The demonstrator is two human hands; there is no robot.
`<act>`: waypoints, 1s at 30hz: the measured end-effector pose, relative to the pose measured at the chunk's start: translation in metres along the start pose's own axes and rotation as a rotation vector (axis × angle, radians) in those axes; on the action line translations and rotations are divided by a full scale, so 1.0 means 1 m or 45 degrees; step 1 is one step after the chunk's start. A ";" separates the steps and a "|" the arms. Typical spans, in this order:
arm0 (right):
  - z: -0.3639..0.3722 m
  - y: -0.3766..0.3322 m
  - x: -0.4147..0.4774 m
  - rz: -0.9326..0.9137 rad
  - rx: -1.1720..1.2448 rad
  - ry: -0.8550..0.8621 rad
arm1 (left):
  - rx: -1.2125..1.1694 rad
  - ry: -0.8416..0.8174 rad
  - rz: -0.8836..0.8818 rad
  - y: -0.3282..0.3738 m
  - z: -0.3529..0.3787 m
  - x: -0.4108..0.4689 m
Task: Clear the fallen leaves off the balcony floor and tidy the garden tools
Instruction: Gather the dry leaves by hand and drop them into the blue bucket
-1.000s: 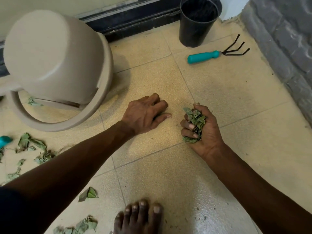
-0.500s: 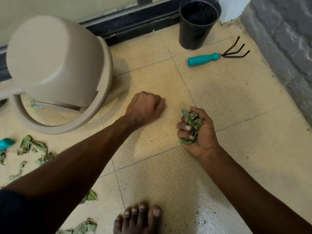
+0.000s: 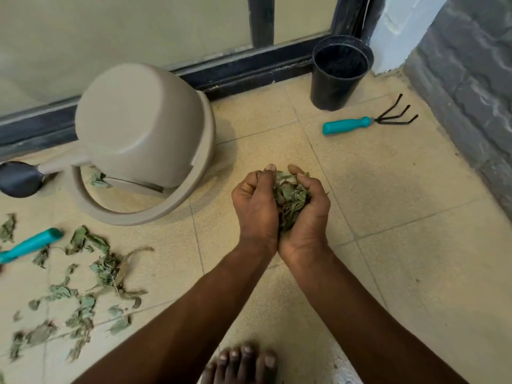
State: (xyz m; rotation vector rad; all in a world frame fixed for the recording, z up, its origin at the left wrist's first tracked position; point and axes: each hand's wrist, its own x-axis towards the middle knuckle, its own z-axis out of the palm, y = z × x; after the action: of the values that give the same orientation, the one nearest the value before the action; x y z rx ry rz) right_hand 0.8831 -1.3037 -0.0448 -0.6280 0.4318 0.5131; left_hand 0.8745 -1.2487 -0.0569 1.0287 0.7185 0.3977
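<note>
Dry crumpled green leaves [image 3: 291,198] sit bunched in a bowl made by the left hand [image 3: 255,209] and right hand [image 3: 310,220]. The heels of the hands touch and the fingers [image 3: 270,169] curl inward round the bunch, above the beige tiled balcony floor [image 3: 388,203]. To carry this load well, I judge the hands should press together with no gap underneath and travel level to wherever the waste goes. The tall black plastic pot [image 3: 340,76] is the nearest open container, though whether it is meant for waste I cannot tell. Counted: one handful held, one tipped beige plastic watering can [image 3: 138,128], one pot, and two teal-handled tools. One tool is a three-pronged hand rake [image 3: 368,123]; the other shows only its teal handle [image 3: 30,245]. Scattered leaves [image 3: 83,286] on the floor at left are too blurred to number.
</note>
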 end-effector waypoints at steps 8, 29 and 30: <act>0.037 0.009 0.011 -0.102 -0.134 -0.125 | -0.705 -0.144 -0.419 0.026 -0.015 0.023; 0.018 0.071 -0.006 -0.640 -1.120 0.059 | -0.707 -0.018 -0.593 0.009 -0.070 0.001; 0.018 0.072 -0.006 -0.613 -1.088 0.045 | -0.727 -0.018 -0.601 0.008 -0.072 0.002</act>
State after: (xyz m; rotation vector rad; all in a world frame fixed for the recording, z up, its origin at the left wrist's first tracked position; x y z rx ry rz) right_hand 0.8412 -1.2439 -0.0604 -1.5199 0.0604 0.2025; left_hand 0.8257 -1.1980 -0.0738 0.3074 0.7497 0.1640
